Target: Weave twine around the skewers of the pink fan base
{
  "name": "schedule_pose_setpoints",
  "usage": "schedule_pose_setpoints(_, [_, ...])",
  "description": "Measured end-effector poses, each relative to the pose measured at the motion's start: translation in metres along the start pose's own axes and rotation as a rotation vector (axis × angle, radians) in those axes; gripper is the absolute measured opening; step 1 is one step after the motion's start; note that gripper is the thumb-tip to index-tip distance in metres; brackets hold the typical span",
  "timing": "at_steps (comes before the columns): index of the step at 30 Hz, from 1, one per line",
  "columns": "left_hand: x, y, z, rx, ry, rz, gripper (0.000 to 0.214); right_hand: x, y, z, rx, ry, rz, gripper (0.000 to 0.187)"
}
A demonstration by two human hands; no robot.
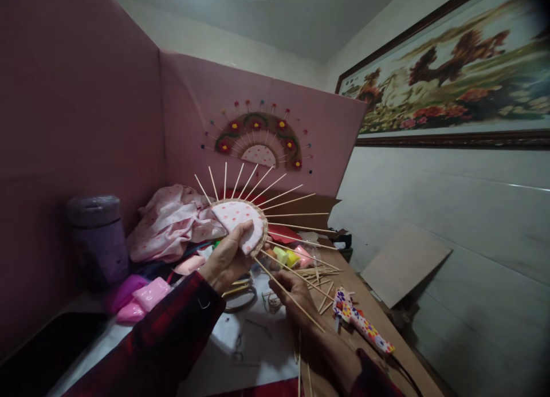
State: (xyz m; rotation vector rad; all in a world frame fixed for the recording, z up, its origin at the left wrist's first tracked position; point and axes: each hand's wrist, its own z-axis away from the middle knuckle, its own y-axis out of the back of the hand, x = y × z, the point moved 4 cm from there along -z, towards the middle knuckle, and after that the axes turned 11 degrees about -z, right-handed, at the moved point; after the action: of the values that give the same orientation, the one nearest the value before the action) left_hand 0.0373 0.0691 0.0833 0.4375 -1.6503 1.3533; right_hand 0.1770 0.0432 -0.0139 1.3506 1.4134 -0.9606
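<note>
My left hand (230, 256) grips a white half-round fan base (240, 213) dotted with pink spots, the thumb lying on its face. A braided tan cord (263, 216) edges the curve. Several thin wooden sticks (281, 198) spread outward from that edge like rays. Closed at the lowest stick (292, 298), my right hand (296, 297) has its fingers near the stick's inner end, partly hidden behind it. Beside the right forearm lies a flower-patterned glue gun (361, 319). Loose sticks (315, 276) are scattered beyond the right hand.
A decorated fan (260, 134) hangs on the pink board (184, 105). At left stand a purple tumbler (98, 239) and crumpled dotted cloth (161, 228). Pink clay packets (146, 297), scissors (238, 348) and a dark phone-like slab (54, 345) lie on the table.
</note>
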Motion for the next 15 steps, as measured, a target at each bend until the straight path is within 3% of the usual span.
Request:
schedule_pose_setpoints(6, [0.015, 0.018, -0.008, 0.138, -0.205, -0.013, 0.011, -0.015, 0.007, 0.005, 0.103, 0.158, -0.078, 0.024])
schedule_pose_setpoints(12, [0.028, 0.040, -0.018, 0.228, -0.363, -0.013, 0.011, -0.008, 0.014, 0.004, 0.167, 0.189, -0.432, 0.029])
schedule_pose_setpoints(15, [0.031, 0.048, -0.022, 0.246, -0.419, 0.009, 0.010, -0.007, 0.017, 0.004, 0.226, 0.229, -0.389, 0.028])
